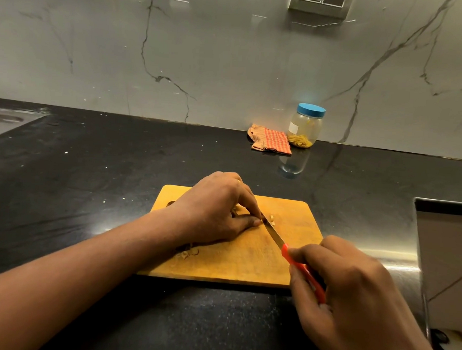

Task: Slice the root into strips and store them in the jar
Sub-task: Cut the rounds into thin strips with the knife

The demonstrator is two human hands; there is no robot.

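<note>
On the wooden cutting board (287, 259) my left hand (217, 211) pinches a small piece of root, mostly hidden under its fingertips. My right hand (351, 299) grips the red handle of a knife (275, 236), whose blade tip lies against the root beside my left fingertips. A few cut pieces (272, 220) lie just right of the blade. Peel scraps (188, 253) sit at the board's near left. The clear jar (306, 126) with a blue lid stands shut at the back by the wall, with yellow strips at its bottom.
A checked orange cloth (270, 139) lies left of the jar. The board rests on a black countertop (92, 168). A metal sink (4, 120) is at the far left. The counter ends at a steel edge (417, 236) on the right.
</note>
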